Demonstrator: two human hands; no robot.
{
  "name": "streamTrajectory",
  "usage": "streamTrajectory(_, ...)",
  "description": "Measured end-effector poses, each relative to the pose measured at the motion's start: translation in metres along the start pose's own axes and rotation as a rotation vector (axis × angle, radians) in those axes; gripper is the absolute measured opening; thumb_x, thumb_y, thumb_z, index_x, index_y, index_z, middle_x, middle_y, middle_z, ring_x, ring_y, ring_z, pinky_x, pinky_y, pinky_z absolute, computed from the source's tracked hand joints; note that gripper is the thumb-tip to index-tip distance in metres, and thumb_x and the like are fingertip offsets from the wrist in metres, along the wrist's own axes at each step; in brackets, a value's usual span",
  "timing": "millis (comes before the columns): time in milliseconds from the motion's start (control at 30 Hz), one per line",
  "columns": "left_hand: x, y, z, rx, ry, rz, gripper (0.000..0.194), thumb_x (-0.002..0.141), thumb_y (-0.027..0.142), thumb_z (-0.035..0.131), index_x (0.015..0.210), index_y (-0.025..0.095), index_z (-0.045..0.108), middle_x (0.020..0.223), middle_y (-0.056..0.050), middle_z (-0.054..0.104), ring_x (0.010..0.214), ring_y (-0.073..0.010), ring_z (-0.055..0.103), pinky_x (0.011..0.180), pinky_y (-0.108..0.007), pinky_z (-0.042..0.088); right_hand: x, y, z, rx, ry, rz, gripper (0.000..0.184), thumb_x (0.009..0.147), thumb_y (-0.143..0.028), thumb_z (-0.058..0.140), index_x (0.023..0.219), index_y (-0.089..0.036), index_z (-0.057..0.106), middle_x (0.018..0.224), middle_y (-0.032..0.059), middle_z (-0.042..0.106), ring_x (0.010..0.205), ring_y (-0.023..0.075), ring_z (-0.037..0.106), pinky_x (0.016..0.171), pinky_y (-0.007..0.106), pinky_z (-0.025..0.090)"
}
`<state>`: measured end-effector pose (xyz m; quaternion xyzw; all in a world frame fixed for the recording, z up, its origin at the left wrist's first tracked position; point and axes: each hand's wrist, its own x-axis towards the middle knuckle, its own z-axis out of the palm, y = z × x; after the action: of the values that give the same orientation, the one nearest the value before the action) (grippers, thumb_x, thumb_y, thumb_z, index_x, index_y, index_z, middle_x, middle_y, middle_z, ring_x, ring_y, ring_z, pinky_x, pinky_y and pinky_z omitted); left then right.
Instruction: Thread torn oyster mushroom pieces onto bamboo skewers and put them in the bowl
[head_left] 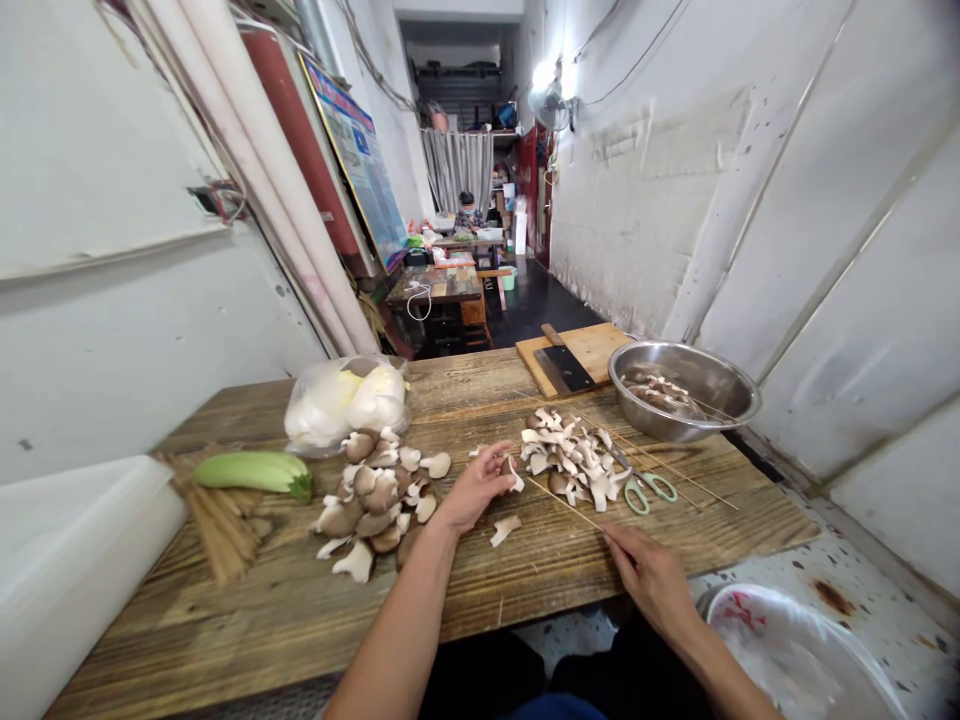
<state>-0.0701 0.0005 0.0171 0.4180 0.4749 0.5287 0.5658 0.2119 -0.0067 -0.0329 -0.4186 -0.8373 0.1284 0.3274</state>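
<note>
One brown-and-white mushroom piece [514,477], one thin wooden skewer [565,503]

The left hand [477,492] pinches the piece in its fingertips, partly hiding it; the right hand [651,572] grips the skewer, its tip near the piece. One left brown-and-white mushroom heap [381,492] and one right brown-and-white mushroom heap [574,452] overlap beyond counting.

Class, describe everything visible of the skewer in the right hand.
The skewer is a thin, straight, pale stick, seemingly bamboo or wood. Its visible length is bare. The right hand grips its near end; it slants over the table toward the left hand, its far tip apparently just short of the mushroom piece there.
</note>
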Motion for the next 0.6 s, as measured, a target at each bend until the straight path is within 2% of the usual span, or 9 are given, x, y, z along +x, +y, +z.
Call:
streamTrajectory(67, 0.002, -0.002, -0.001, -0.06, 0.052, -0.024, 0.063, 0.059, 0.024, 0.078, 0.116, 0.02, 0.051, 0.088, -0.001, 0.058, 0.071, -0.009, 0.053, 0.064, -0.021, 0.04, 0.0, 0.0, -0.001, 0.005, -0.006, -0.012, 0.029, 0.09, -0.025, 0.043, 0.105, -0.022, 0.068, 0.103, 0.0054, 0.07, 0.092, 0.0208, 0.067, 0.082, 0.035, 0.056)
streamTrajectory(200, 0.005, -0.006, -0.002, -0.211, 0.086, -0.063, 0.049, 0.059, 0.027, 0.078, 0.102, 0.016, 0.057, 0.07, 0.002, 0.056, 0.059, -0.0073, 0.052, 0.058, -0.021, 0.04, 0.0, -0.002, -0.001, 0.029, -0.023, -0.037, 0.028, 0.09, -0.025, 0.044, 0.104, -0.023, 0.068, 0.1, 0.0052, 0.071, 0.089, 0.0207, 0.068, 0.079, 0.034, 0.056)
streamTrajectory(367, 0.005, -0.005, -0.007, -0.329, 0.136, -0.016, 0.042, 0.064, 0.026, 0.076, 0.101, 0.017, 0.057, 0.08, -0.001, 0.062, 0.066, -0.0089, 0.058, 0.063, -0.023, 0.046, 0.002, -0.011, 0.002, 0.083, -0.005, -0.063, 0.028, 0.09, -0.025, 0.044, 0.104, -0.023, 0.068, 0.096, 0.0051, 0.072, 0.086, 0.0194, 0.068, 0.077, 0.032, 0.056)
streamTrajectory(500, 0.005, -0.003, -0.011, -0.43, 0.156, -0.047, 0.041, 0.068, 0.028, 0.072, 0.102, 0.02, 0.052, 0.085, -0.003, 0.066, 0.074, -0.0134, 0.062, 0.071, -0.031, 0.049, 0.004, -0.015, 0.006, 0.108, 0.01, -0.071, 0.028, 0.09, -0.024, 0.044, 0.105, -0.023, 0.067, 0.097, 0.0051, 0.071, 0.088, 0.0191, 0.068, 0.079, 0.032, 0.056)
streamTrajectory(600, 0.005, -0.004, -0.008, -0.346, 0.19, -0.026, 0.039, 0.069, 0.03, 0.071, 0.101, 0.019, 0.052, 0.082, -0.003, 0.066, 0.071, -0.0126, 0.062, 0.069, -0.03, 0.049, 0.004, -0.015, 0.007, 0.098, 0.033, -0.065, 0.027, 0.09, -0.024, 0.044, 0.105, -0.022, 0.067, 0.098, 0.0057, 0.071, 0.088, 0.0193, 0.068, 0.078, 0.032, 0.056)
